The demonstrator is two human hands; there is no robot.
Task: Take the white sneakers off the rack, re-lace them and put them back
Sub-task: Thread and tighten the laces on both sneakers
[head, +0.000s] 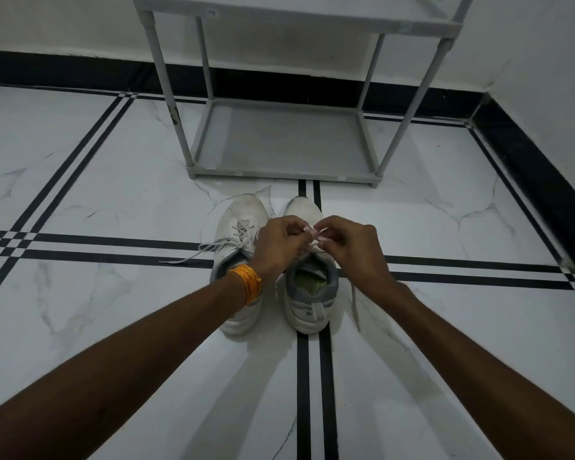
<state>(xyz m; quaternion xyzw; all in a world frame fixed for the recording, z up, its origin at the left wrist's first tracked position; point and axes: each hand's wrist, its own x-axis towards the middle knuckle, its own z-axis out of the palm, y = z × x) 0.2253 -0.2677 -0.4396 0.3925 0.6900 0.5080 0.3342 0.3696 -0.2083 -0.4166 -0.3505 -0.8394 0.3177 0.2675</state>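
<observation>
The floor [80, 194] is white marble tile crossed by paired black lines, with a black skirting along the far wall and down the right side. Wide bare tile lies open to the left and right of the shoes. A grey rack [279, 141] stands at the far centre, close to the far wall, its bottom shelf bare; the near edge of that shelf sits just beyond the shoe toes.

Two white sneakers stand side by side on the floor, toes pointing at the rack, heels toward the person. The left sneaker [239, 220] has its lace [193, 252] undone, one end trailing out left across a black line. The right sneaker [307, 293] stands over a pair of black lines, and a lace end hangs down its right side.

Both arms reach in from the near edge. The left hand [279, 244], with orange bangles [248, 282] at the wrist, and the right hand [352, 247] meet over the right sneaker's tongue, fingertips pinched, apparently on its lace, though the lace is mostly hidden.
</observation>
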